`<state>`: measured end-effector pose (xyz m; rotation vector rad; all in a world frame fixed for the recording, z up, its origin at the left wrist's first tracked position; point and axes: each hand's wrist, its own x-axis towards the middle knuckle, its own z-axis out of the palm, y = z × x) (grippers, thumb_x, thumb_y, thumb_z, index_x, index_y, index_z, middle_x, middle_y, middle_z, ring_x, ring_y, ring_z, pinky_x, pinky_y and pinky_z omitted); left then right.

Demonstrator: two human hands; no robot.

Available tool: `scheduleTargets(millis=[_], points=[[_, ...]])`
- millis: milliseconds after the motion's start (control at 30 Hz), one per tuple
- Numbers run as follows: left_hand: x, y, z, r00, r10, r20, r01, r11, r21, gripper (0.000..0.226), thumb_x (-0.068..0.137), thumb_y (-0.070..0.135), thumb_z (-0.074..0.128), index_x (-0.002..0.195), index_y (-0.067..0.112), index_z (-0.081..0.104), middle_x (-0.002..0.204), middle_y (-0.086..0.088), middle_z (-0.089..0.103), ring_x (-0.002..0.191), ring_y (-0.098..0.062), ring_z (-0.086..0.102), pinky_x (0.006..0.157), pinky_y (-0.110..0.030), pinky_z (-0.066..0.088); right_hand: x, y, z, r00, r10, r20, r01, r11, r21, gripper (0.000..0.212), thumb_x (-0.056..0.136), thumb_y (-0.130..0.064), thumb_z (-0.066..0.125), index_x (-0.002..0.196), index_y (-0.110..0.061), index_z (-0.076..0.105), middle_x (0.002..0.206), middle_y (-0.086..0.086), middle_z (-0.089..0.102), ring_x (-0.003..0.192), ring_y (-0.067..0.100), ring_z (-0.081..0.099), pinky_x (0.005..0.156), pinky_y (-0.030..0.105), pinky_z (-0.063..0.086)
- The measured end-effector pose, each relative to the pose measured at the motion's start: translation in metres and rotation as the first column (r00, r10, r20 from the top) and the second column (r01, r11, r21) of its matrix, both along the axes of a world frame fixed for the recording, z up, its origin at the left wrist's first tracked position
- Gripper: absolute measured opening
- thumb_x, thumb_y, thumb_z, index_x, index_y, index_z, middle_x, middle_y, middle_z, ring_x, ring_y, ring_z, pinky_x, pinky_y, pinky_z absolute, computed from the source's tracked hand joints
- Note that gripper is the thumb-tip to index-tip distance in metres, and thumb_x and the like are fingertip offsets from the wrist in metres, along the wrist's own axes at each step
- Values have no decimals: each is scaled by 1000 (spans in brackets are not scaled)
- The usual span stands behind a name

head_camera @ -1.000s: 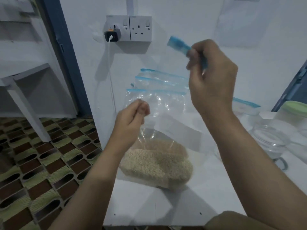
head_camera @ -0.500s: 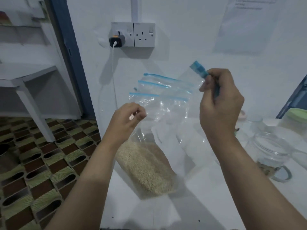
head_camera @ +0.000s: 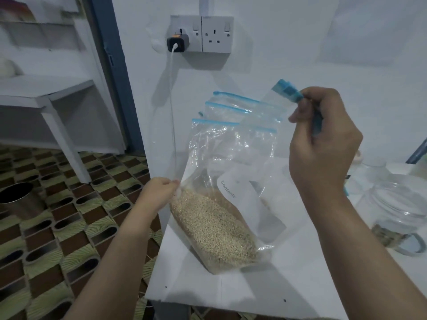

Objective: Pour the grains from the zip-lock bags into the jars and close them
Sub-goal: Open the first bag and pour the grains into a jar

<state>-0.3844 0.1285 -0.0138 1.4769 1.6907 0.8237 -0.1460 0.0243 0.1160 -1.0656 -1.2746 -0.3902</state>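
White table [head_camera: 288, 285] fills the lower right, set against the pale wall; patterned brown-green floor tiles [head_camera: 46, 239] off to the left.

Clear zip-lock bag with blue seal strip and a white "Contents" label [head_camera: 231, 181], about a third full of pale tan grains [head_camera: 215, 227], hangs slantwise over the table. Its long axis runs from the grain-heavy bottom corner, low and centre, touching or just above the tabletop (cannot tell which), up and right to the blue seal. Three more clear bags with blue strips [head_camera: 233, 107] lean against the wall behind it.

Clear glass jar with open mouth [head_camera: 397, 204] sits on the table at the far right, a little dark stuff at its bottom. It lies right of the bag and well apart from the grains. Pale green lid or container barely visible at the right edge, too cropped to tell.

Right hand [head_camera: 323, 144] is up high, fingers curled, pinching the blue seal end [head_camera: 286, 91] between thumb and forefinger. It is the hand nearer the jar.

Left hand [head_camera: 159, 192] is low, fingers closed in a pinch on the bag's left edge just above the grain line.

Judgement: bag mouth looks not yet opened. The seal sits at the right hand's fingers and points up-right, so the next move likely needs both hands at the seal, then swing the mouth rightward to the jar. Risk: grain spill if the bottom sags.
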Motion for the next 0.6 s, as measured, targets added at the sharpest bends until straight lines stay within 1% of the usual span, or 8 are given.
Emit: scheduleTargets(millis=[67, 100, 167, 233, 300, 400, 467, 600], points=[[4, -2, 3, 973, 40, 226, -39, 999, -9, 36, 98, 35, 58, 84, 4, 70, 86, -6, 67, 77, -12, 57, 67, -23, 40, 0, -3, 1, 1000, 0, -7, 0, 1000, 2, 15, 98, -3, 47, 100, -4, 62, 76, 6, 63, 69, 21, 57, 64, 25, 42], [7, -4, 3, 931, 91, 354, -82, 996, -41, 34, 96, 36, 61, 84, 6, 71, 82, -3, 65, 74, -12, 55, 67, -24, 41, 1, -5, 1, 1000, -3, -9, 3, 1000, 6, 15, 98, -3, 47, 100, -3, 62, 76, 6, 63, 70, 20, 57, 65, 23, 42], [16, -9, 2, 816, 201, 541, -172, 980, -105, 29, 92, 38, 67, 84, 10, 72, 81, -2, 62, 72, -15, 54, 74, -30, 46, 3, -10, 2, 1000, -14, -6, 14, 1000, 17, 15, 99, -3, 47, 101, -3, 61, 77, 7, 63, 71, 18, 57, 65, 21, 41], [25, -13, 9, 699, 265, 665, -245, 961, -126, 25, 92, 32, 68, 81, 10, 71, 77, -4, 62, 71, -16, 56, 78, -33, 51, 5, -15, 3, 1000, -30, 1, 30, 999, 33, 14, 99, -3, 47, 101, -2, 61, 77, 7, 62, 69, 17, 54, 63, 19, 39], [31, -16, 19, 611, 279, 741, -284, 951, -123, 21, 93, 28, 67, 83, 9, 71, 77, -4, 66, 72, -16, 61, 81, -32, 53, 6, -21, 4, 999, -39, -2, 39, 998, 39, 13, 100, -3, 47, 100, -2, 61, 76, 7, 60, 66, 14, 51, 62, 15, 37], [34, -21, 29, 550, 205, 809, -245, 966, -79, 13, 93, 17, 66, 100, 6, 69, 87, -4, 70, 77, -13, 67, 79, -28, 57, 7, -27, 3, 999, -34, -30, 35, 999, 24, 12, 100, -5, 48, 102, -3, 60, 77, 2, 58, 67, 9, 49, 62, 10, 35], [34, -23, 28, 591, 176, 788, -236, 971, -40, 8, 94, 16, 63, 98, 11, 68, 87, -2, 68, 74, -10, 66, 70, -23, 57, 8, -29, 1, 998, -33, -45, 33, 999, 10, 12, 100, -7, 48, 103, -3, 59, 77, 0, 58, 69, 5, 50, 64, 8, 36], [37, -25, 23, 613, 217, 760, -312, 950, -20, 22, 96, 36, 60, 84, 18, 64, 88, -4, 61, 82, -20, 57, 80, -34, 50, 10, -34, -1, 998, -17, -62, 18, 1000, 4, 11, 100, -6, 49, 103, -4, 59, 79, 1, 59, 73, 2, 53, 68, 6, 37]])
